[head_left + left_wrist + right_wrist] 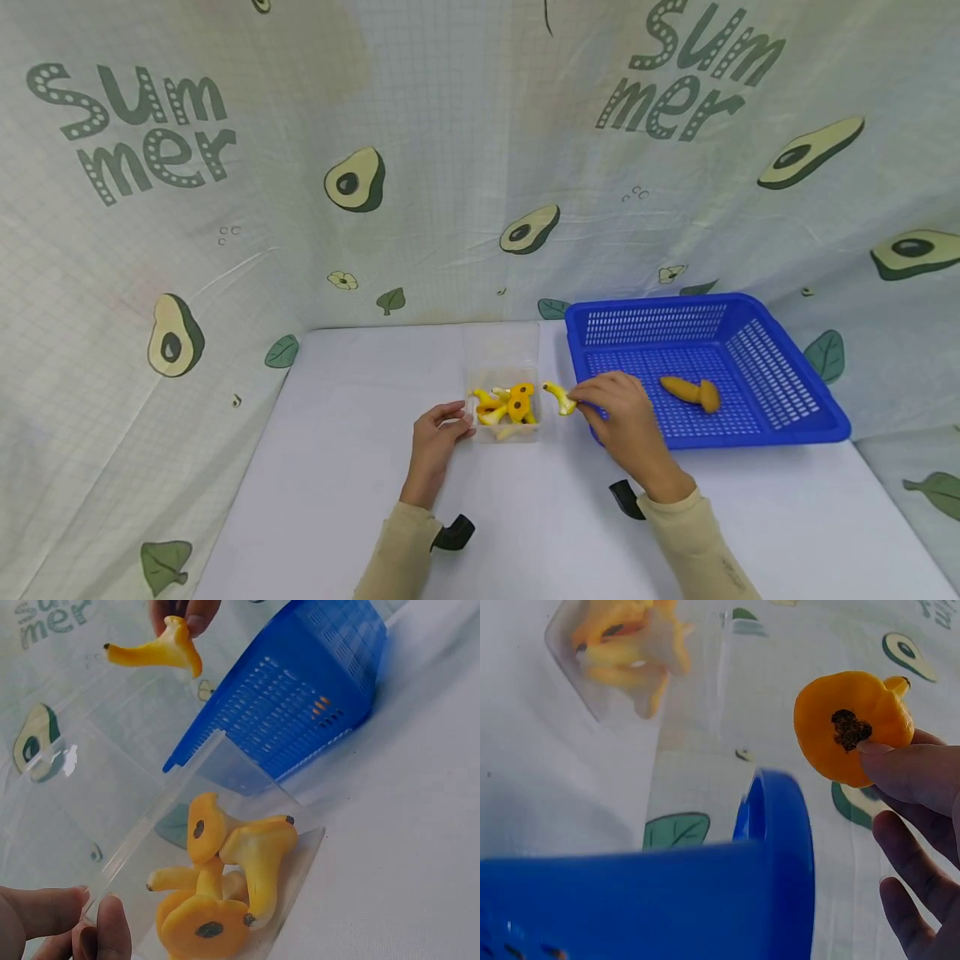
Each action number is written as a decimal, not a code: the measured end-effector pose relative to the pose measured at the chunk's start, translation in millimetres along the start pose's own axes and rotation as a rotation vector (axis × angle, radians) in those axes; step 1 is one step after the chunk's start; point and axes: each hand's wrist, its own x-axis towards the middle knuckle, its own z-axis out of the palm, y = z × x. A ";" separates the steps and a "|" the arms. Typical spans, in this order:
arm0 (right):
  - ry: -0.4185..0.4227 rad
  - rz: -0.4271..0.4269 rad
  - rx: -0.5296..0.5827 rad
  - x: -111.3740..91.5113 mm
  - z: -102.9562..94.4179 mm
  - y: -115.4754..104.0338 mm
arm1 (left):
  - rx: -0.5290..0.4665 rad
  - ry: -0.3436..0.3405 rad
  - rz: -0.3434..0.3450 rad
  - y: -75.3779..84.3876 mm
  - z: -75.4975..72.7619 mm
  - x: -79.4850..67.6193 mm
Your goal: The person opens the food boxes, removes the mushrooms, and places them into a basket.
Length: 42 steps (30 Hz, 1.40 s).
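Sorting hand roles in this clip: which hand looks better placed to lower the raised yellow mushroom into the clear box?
Probably the right hand: it pinches the yellow mushroom near the clear box, while the left hand holds the box's opposite side.

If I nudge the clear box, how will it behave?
The clear box is probably light and slightly flexible, as it looks thin-walled. With its flat sides, it would likely slide rather than roll. The yellow mushroom-shaped pieces could shift, since they lie jumbled inside.
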 end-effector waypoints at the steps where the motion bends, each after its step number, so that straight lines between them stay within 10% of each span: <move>1: 0.006 0.001 -0.002 -1.4 -2.0 1.6 | 0.002 0.000 -0.002 -0.4 -0.1 0.6; 42: 0.138 0.139 -0.128 -36.7 -60.9 65.1 | 0.016 0.019 -0.026 -0.6 1.5 3.1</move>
